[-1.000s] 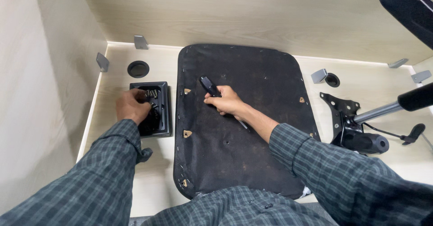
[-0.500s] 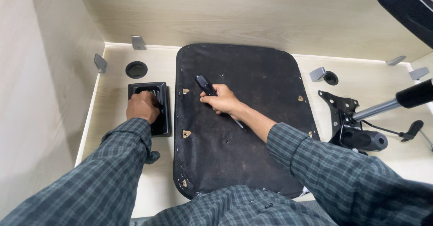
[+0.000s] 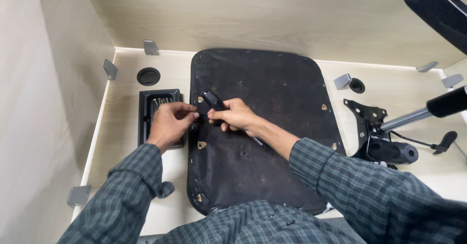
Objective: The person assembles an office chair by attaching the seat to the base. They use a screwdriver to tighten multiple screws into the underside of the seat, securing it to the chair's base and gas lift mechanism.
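Black fabric covers the chair seat base (image 3: pixel 262 142), lying underside-up on the pale desk (image 3: pixel 121 142), its left edge just beside a black screw tray (image 3: pixel 146 122). The right hand (image 3: pixel 233 116) is closed around a black-handled screwdriver (image 3: pixel 212 99) near that edge. The left hand (image 3: pixel 170 122), fingers pinched together on something too small to tell, hovers between tray and seat; open desk lies right, by the chair mechanism (image 3: pixel 384 137).

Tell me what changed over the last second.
The left hand left the black tray and moved right toward the right hand, fingertips pinched at the seat base edge. The right hand kept its screwdriver; seat base and tray stayed put.
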